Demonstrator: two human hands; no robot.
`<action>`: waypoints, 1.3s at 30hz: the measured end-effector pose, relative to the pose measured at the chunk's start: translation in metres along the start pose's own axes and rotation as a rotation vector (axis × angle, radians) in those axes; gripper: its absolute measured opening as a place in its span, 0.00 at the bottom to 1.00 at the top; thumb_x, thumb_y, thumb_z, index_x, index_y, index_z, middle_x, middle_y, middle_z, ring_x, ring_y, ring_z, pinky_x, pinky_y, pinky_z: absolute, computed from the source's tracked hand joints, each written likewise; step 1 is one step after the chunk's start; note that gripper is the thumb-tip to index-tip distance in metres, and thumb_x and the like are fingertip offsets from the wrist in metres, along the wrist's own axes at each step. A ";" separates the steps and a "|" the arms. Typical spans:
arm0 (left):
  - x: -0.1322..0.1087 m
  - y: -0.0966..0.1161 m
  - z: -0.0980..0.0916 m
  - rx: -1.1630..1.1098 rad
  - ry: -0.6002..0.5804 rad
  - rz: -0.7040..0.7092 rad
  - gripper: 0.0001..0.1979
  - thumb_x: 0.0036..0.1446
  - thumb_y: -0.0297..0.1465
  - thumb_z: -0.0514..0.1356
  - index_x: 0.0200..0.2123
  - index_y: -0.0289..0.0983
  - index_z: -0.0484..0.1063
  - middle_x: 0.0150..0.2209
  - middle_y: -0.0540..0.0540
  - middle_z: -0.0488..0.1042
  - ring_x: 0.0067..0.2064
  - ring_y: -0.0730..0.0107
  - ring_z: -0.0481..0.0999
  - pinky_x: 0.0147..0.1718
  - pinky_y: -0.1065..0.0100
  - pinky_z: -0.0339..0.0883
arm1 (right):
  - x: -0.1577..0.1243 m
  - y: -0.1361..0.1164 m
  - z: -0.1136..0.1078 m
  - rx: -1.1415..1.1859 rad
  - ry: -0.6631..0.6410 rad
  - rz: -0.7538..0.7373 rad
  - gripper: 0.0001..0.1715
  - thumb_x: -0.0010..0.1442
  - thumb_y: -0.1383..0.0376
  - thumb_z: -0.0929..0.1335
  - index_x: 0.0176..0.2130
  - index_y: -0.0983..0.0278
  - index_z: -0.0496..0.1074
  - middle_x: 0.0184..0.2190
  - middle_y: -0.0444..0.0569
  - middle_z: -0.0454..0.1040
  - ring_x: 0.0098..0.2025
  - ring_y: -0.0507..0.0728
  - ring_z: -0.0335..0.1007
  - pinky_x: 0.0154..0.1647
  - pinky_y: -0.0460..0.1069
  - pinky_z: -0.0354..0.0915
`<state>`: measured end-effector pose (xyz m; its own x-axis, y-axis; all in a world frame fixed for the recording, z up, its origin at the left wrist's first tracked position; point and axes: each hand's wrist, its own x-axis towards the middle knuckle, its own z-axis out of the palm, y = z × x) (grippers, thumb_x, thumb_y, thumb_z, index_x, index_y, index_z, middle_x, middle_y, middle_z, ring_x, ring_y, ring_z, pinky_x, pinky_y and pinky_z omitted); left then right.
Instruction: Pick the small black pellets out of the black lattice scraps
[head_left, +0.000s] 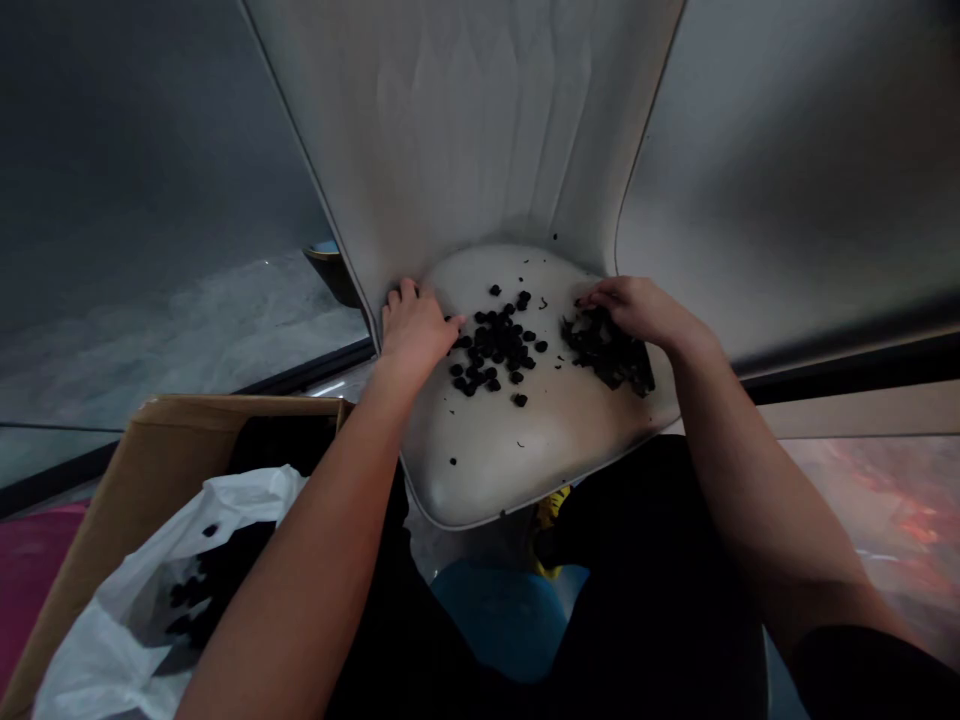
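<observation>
Small, rounded black lumps (495, 345) lie in a loose cluster at the middle of a cream padded chair seat (480, 480). A denser, ragged black heap (607, 350) sits toward its right side, and stray black crumbs (453, 461) dot the pale surface.

Black pieces (495, 345) — off-white chair seat (510, 475)

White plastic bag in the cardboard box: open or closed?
Open: the white plastic bag gapes inside the cardboard box, and black pieces show within its mouth.
</observation>
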<state>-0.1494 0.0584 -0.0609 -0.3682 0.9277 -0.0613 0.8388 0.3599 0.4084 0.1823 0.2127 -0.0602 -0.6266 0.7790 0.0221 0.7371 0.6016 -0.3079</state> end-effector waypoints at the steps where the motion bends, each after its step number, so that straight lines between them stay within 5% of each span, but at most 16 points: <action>1: 0.000 0.001 0.000 0.012 -0.003 -0.004 0.31 0.71 0.39 0.72 0.68 0.26 0.76 0.73 0.19 0.70 0.74 0.20 0.71 0.74 0.32 0.66 | -0.001 -0.001 -0.002 0.015 0.000 0.023 0.15 0.74 0.64 0.68 0.45 0.57 0.87 0.46 0.55 0.91 0.51 0.70 0.89 0.62 0.67 0.79; 6: 0.001 0.003 -0.006 0.080 -0.036 -0.010 0.32 0.73 0.41 0.68 0.66 0.18 0.77 0.68 0.14 0.73 0.73 0.18 0.71 0.73 0.31 0.67 | -0.007 -0.013 -0.015 0.111 0.037 0.153 0.12 0.65 0.64 0.74 0.48 0.57 0.88 0.42 0.52 0.92 0.48 0.68 0.90 0.58 0.63 0.81; 11: -0.001 -0.004 -0.008 0.095 -0.025 -0.002 0.26 0.73 0.43 0.66 0.64 0.31 0.82 0.71 0.23 0.73 0.74 0.20 0.71 0.73 0.28 0.67 | -0.011 -0.017 -0.019 0.073 0.075 0.259 0.09 0.62 0.56 0.81 0.38 0.59 0.89 0.38 0.54 0.90 0.42 0.68 0.85 0.53 0.62 0.78; 14: 0.000 -0.011 -0.007 0.089 -0.058 -0.005 0.27 0.73 0.46 0.65 0.65 0.33 0.81 0.71 0.25 0.72 0.74 0.22 0.70 0.75 0.31 0.66 | -0.013 -0.014 -0.017 0.065 0.106 0.254 0.08 0.66 0.60 0.77 0.42 0.59 0.89 0.39 0.54 0.90 0.44 0.69 0.86 0.54 0.62 0.78; 18: 0.002 -0.026 -0.002 0.062 -0.187 0.039 0.33 0.73 0.48 0.63 0.71 0.33 0.73 0.78 0.27 0.64 0.79 0.26 0.65 0.78 0.37 0.63 | -0.015 -0.013 -0.012 0.135 0.219 0.207 0.21 0.70 0.68 0.67 0.55 0.60 0.86 0.45 0.55 0.92 0.46 0.68 0.89 0.57 0.63 0.80; 24: 0.002 -0.055 0.020 -0.079 -0.095 0.253 0.31 0.74 0.46 0.57 0.72 0.36 0.70 0.80 0.29 0.64 0.79 0.30 0.64 0.80 0.31 0.55 | -0.012 -0.015 -0.008 0.178 0.260 0.284 0.21 0.70 0.65 0.69 0.60 0.59 0.82 0.44 0.54 0.91 0.44 0.67 0.90 0.58 0.64 0.82; 30: -0.003 -0.068 0.028 -0.215 -0.031 0.459 0.24 0.75 0.45 0.57 0.66 0.41 0.72 0.75 0.32 0.70 0.77 0.40 0.68 0.81 0.36 0.55 | -0.020 -0.013 -0.015 0.058 0.081 0.153 0.19 0.77 0.59 0.65 0.50 0.58 0.85 0.46 0.58 0.92 0.56 0.76 0.88 0.69 0.72 0.74; 36: -0.004 -0.064 0.026 -0.317 -0.027 0.479 0.21 0.75 0.44 0.59 0.65 0.42 0.73 0.75 0.33 0.70 0.78 0.46 0.68 0.82 0.41 0.57 | -0.035 -0.007 -0.020 0.300 0.165 0.169 0.28 0.77 0.58 0.64 0.71 0.58 0.73 0.58 0.56 0.90 0.57 0.69 0.88 0.65 0.68 0.78; 39: -0.003 -0.055 0.027 -0.448 -0.014 0.505 0.20 0.73 0.43 0.63 0.62 0.43 0.75 0.74 0.35 0.73 0.76 0.50 0.72 0.81 0.45 0.60 | -0.042 -0.004 -0.020 0.405 0.206 0.169 0.31 0.77 0.57 0.65 0.74 0.56 0.66 0.62 0.58 0.87 0.56 0.67 0.87 0.67 0.67 0.78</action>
<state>-0.1830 0.0385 -0.1078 0.0337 0.9736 0.2256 0.6583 -0.1915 0.7280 0.2112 0.1811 -0.0409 -0.4134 0.9033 0.1147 0.6408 0.3781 -0.6682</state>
